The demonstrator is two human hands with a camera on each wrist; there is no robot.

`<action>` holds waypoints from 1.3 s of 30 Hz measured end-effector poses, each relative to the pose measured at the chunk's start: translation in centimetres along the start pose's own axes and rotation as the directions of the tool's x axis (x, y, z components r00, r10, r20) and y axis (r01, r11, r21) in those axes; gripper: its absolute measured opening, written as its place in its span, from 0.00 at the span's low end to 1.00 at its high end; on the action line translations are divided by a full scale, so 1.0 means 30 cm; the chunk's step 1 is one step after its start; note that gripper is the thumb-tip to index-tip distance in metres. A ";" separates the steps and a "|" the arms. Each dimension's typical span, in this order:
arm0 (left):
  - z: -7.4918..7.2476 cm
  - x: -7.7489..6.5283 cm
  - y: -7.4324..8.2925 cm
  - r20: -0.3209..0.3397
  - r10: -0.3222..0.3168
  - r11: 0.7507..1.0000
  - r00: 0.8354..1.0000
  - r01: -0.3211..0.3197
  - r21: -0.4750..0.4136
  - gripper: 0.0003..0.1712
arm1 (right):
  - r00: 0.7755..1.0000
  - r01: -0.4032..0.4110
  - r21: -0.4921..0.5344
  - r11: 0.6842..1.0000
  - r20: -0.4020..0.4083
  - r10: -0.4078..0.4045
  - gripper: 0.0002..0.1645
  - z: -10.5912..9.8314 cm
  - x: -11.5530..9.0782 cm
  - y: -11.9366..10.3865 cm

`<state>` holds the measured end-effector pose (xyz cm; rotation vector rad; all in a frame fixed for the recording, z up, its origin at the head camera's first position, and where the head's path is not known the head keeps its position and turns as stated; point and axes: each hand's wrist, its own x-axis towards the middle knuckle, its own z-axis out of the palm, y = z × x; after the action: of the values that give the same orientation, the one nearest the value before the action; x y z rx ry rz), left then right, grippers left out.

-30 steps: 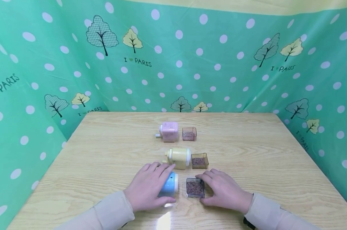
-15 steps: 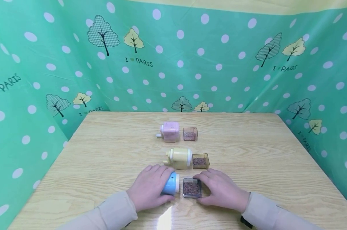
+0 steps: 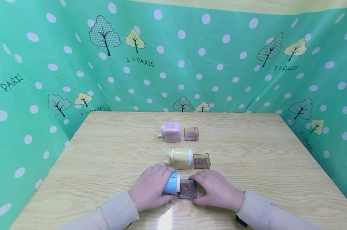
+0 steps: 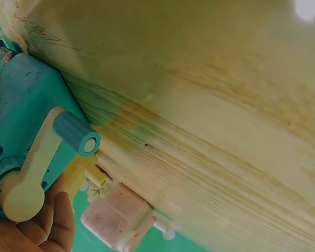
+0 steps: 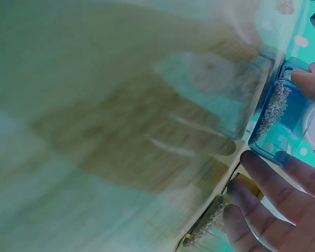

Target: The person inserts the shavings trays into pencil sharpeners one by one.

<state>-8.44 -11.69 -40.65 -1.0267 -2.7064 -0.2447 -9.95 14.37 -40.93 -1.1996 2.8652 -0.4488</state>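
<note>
Sharpener (image 3: 170, 184), blue, gripped by left hand (image 3: 151, 189), shavings tray (image 3: 187, 197) just right of it pinched by right hand (image 3: 217, 191), yellow sharpener (image 3: 181, 158) farther off

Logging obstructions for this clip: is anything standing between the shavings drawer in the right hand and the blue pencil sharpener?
Nothing visible does. The shavings drawer, held by the right hand, lies right at the white end of the blue pencil sharpener; the yellow pencil sharpener sits farther back.
</note>
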 end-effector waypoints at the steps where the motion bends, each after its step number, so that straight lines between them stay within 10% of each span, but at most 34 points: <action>1: 0.001 0.000 0.000 -0.001 0.001 1.000 1.000 -0.001 -0.002 0.46 | 1.000 0.000 0.003 1.000 0.001 0.000 0.40 0.001 0.001 -0.001; 39: 0.011 0.005 0.005 -0.023 -0.008 0.999 1.000 0.007 -0.035 0.44 | 1.000 0.027 -0.003 1.000 -0.014 -0.027 0.39 0.026 0.057 -0.017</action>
<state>-8.50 -11.41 -40.91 -1.0164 -2.6946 -0.3044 -10.72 12.62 -41.37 -1.2416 2.8661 -0.4561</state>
